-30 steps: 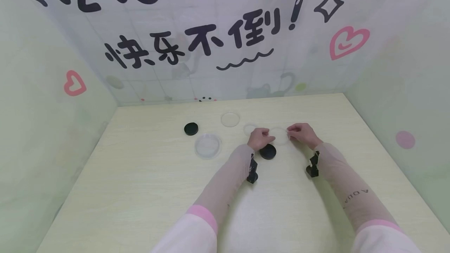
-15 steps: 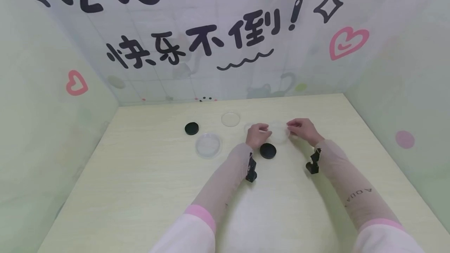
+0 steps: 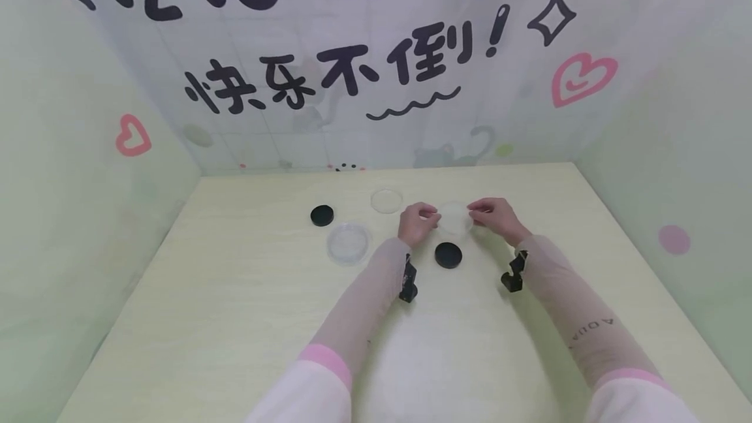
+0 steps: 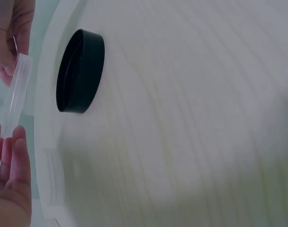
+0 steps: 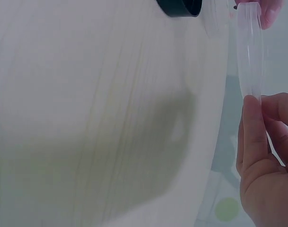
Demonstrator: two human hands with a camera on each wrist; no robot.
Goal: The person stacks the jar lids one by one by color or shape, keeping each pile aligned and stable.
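Both hands hold a clear petri dish (image 3: 455, 218) between them, raised over the far right-centre of the table. My left hand (image 3: 417, 224) pinches its left edge with fingertips and thumb. At the opposite edge my right hand (image 3: 499, 217) pinches it the same way. In the right wrist view the dish (image 5: 250, 52) is seen edge-on, with the fingers of my right hand (image 5: 269, 146) at its rim. The left wrist view also shows it edge-on (image 4: 17, 97). Just nearer than the dish, a black round lid (image 3: 448, 255) lies on the table.
Left of my hands, a clear petri dish (image 3: 348, 243) lies on the table (image 3: 235, 318). Behind it are a thin clear round dish or lid (image 3: 386, 201) and a second black round lid (image 3: 322, 215). Printed cloth walls (image 3: 376, 136) close off the back and sides.
The clear dish has come up off the table and moved left, with both hands on its edges. My left hand, apart from it before, now grips it. The black lids stayed put.
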